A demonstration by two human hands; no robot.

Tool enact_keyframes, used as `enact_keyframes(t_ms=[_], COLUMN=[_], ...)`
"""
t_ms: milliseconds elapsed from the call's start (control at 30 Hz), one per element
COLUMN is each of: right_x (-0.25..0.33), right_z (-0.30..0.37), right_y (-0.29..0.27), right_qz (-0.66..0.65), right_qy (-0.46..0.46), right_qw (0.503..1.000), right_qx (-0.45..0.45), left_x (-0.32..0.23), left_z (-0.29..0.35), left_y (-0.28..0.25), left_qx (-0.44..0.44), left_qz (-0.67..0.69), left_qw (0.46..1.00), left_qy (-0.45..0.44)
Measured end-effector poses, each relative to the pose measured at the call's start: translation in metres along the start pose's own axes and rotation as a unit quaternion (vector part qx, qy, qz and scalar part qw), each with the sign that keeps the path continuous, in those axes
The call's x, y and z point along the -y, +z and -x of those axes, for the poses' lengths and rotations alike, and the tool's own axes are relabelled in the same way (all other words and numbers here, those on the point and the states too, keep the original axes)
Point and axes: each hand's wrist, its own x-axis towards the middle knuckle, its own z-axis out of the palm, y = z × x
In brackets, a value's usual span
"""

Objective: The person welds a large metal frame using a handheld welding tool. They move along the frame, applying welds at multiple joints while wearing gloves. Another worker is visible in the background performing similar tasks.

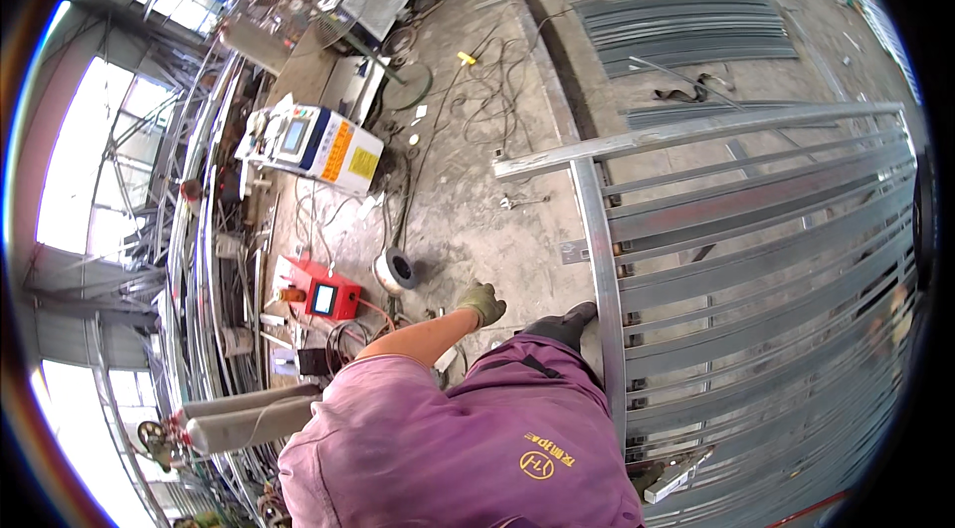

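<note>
My left hand (482, 305), in an olive-green work glove, is held out over the concrete floor, left of my dark shoe (575, 321). Its fingers are loosely bent with the thumb apart, and nothing shows in them. Low on the right, beside my purple shirt, part of my right hand (649, 477) appears in a dark glove, mostly hidden. It seems closed on a pale, narrow block-shaped tool (680, 474), whose kind I cannot make out. Beneath that tool lies a large grey metal frame with slats (736, 274), its near rail (600, 279) running alongside my leg.
Left stand a red machine with a screen (328, 297), a wire spool (396, 270) and a white control cabinet (316, 148). Gas cylinders (249, 423) lie at lower left. Cables (497, 95) trail over the floor near a wrench (524, 202). Stacked metal strips (686, 30) lie farther off.
</note>
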Motion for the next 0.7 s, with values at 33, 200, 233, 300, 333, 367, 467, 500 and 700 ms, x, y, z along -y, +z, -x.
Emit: enact_keyframes(t_ms=[33, 200, 233, 300, 333, 367, 467, 500, 700], right_x=[-0.001, -0.003, -0.003, -0.004, -0.004, -0.004, -0.006, -0.01, -0.035], right_z=[0.001, 0.002, 0.004, 0.008, 0.008, 0.008, 0.013, 0.018, 0.053], right_y=[0.001, -0.006, -0.005, -0.005, -0.006, -0.007, -0.01, -0.009, -0.036], right_qz=[0.004, 0.031, 0.038, 0.047, 0.051, 0.055, 0.056, 0.052, -0.005], right_qy=[0.002, 0.002, 0.003, 0.005, 0.004, 0.004, 0.003, 0.007, 0.013], right_qw=[1.0, 0.999, 0.999, 0.999, 0.998, 0.998, 0.998, 0.998, 1.0], right_qx=[0.007, 0.01, 0.018, 0.026, 0.026, 0.027, 0.025, 0.027, -0.023], left_x=[0.009, 0.024, 0.029, 0.038, 0.042, 0.046, 0.055, 0.061, 0.094], left_z=[0.0, 0.019, 0.024, 0.035, 0.037, 0.039, 0.038, 0.036, 0.006], left_y=[0.005, 0.015, 0.019, 0.027, 0.031, 0.034, 0.042, 0.043, 0.076], left_qx=[0.003, 0.003, -0.006, -0.024, -0.011, 0.002, 0.02, 0.02, 0.025], left_qz=[0.011, 0.049, 0.055, 0.064, 0.061, 0.056, 0.061, 0.062, 0.058], left_qw=[1.0, 0.999, 0.998, 0.997, 0.998, 0.998, 0.997, 0.997, 0.998], left_qy=[-0.007, -0.018, -0.019, -0.02, -0.021, -0.022, -0.032, -0.036, -0.019])
